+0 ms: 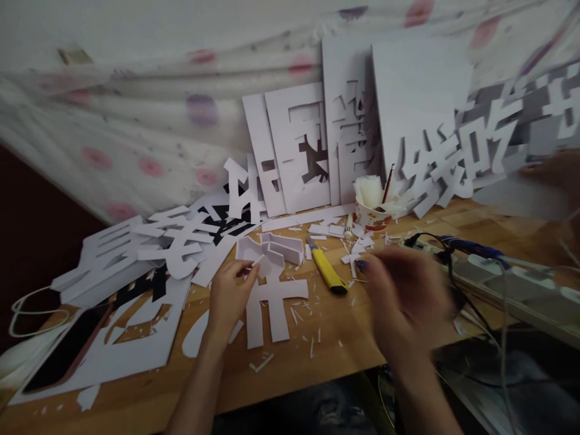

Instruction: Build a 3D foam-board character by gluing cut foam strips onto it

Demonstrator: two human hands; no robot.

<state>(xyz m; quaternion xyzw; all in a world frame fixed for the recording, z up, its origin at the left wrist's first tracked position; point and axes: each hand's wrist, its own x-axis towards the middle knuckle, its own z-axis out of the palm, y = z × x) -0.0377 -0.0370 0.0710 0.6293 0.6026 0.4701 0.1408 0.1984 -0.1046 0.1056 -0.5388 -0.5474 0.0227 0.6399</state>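
My left hand [229, 299] is closed in a pinch on a small white strip [258, 260], just above a white cut-out character [267, 299] lying on the wooden table. Part of this character has raised strip walls [286, 246] along its edges. My right hand [408, 296] hovers to the right of the character, smeared by motion. A small dark blue tip [362, 265] shows by its fingertips; I cannot make out what it is. Between my hands lies a yellow utility knife [327, 270], with white scraps [296, 315] scattered around it.
Cut white boards [299, 151] lean against the curtained wall. A paper cup [372, 214] stands before them. More cut-out letters [181, 238] and a phone [66, 347] lie left. A power strip [521, 296] with cables runs along the right. Another person's blurred hand [557, 181] is at far right.
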